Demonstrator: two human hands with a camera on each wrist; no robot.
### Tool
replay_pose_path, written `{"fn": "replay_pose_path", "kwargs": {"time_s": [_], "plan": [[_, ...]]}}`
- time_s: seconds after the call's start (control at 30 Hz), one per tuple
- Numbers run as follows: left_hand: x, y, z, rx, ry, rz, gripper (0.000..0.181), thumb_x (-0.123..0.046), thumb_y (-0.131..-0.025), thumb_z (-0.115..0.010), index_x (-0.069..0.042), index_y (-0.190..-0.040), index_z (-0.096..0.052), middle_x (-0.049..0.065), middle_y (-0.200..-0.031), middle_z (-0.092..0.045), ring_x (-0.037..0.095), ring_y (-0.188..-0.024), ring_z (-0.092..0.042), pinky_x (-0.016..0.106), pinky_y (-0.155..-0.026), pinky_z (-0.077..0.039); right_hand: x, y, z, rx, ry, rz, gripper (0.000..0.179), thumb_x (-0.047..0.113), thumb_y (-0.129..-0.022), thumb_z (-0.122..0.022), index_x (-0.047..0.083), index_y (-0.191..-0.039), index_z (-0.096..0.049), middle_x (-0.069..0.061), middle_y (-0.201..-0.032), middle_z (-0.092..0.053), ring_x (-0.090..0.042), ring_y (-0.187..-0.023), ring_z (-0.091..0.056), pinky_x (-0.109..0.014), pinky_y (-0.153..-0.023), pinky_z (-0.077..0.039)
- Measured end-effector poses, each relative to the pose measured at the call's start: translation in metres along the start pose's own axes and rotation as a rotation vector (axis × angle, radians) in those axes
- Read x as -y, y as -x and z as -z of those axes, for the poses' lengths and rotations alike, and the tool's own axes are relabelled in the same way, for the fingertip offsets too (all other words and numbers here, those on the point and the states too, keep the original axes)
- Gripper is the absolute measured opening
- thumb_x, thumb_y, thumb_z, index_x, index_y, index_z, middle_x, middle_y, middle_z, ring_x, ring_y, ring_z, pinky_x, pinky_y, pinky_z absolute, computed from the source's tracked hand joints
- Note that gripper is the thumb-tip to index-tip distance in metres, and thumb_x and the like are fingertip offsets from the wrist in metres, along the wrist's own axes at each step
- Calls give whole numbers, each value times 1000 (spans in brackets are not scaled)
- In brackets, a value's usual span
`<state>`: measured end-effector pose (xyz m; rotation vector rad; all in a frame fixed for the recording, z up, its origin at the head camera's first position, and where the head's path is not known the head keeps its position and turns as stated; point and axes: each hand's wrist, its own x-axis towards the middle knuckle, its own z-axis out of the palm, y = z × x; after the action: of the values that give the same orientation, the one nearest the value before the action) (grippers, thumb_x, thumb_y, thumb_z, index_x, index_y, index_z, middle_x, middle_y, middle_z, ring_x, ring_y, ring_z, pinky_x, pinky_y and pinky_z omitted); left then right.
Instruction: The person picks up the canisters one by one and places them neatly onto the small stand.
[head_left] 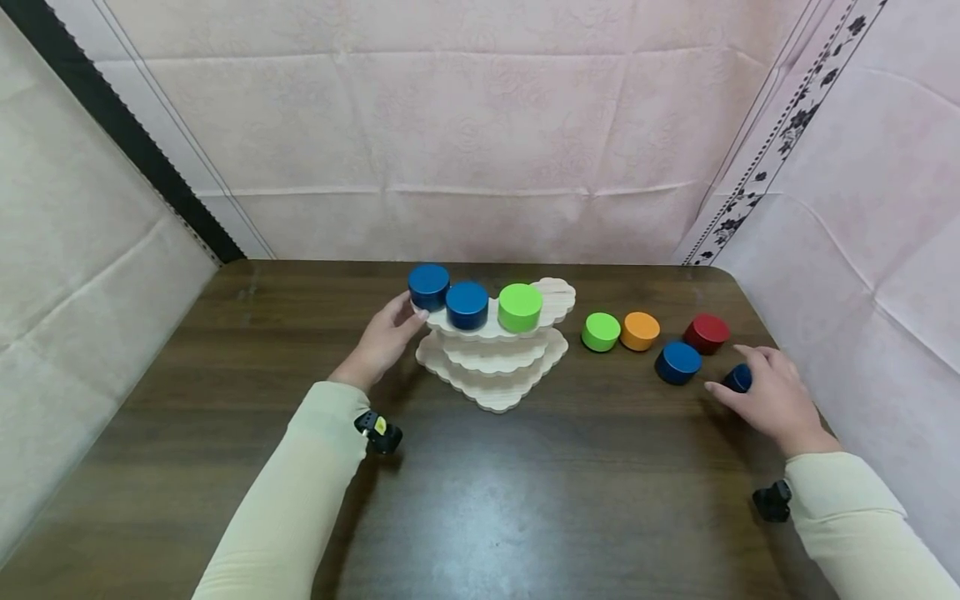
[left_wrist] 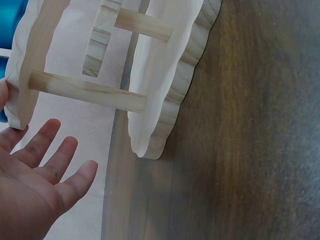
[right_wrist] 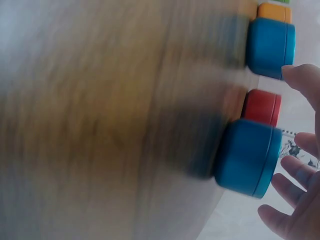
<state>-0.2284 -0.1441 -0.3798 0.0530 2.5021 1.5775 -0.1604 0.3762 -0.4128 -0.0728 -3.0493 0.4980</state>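
Note:
A pale wooden three-tier stand with scalloped edges stands mid-table. On its top tier are two blue round lidded tins and a light green tin. My left hand pinches the left end of that tier between thumb and index finger, its other fingers spread out below. At the right, my right hand reaches over a blue tin, fingers spread apart around it. Another blue tin stands just left of that hand, with a dark red tin behind.
Between the stand and the right-hand tins are a green tin and an orange tin, side by side. The brown wooden table meets pale cloth at the back and both sides.

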Motion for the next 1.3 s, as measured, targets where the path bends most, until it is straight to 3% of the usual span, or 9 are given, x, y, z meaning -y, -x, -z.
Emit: {"fn": "replay_pose_path", "kwargs": {"time_s": [0.37, 1.3], "plan": [[1, 0, 0, 7, 24, 1, 68, -44, -100, -47, -15, -155, -19, 13, -157, -26, 32, -144, -26, 53, -113, -27, -19, 1, -1, 35, -12, -52, 90, 56, -86, -63, -11, -139, -33, -40, -127, -32, -55, -110, -30, -69, -74, -45], [-1, 1, 0, 13, 9, 9, 68, -44, -101, -46, -15, -155, -18, 12, -158, -25, 31, -144, -25, 53, -113, -27, -39, 1, 0, 135, -80, -82, 93, 54, -90, -58, -22, -134, -28, -45, -126, -35, -58, -109, -37, -71, -87, -40]]}}
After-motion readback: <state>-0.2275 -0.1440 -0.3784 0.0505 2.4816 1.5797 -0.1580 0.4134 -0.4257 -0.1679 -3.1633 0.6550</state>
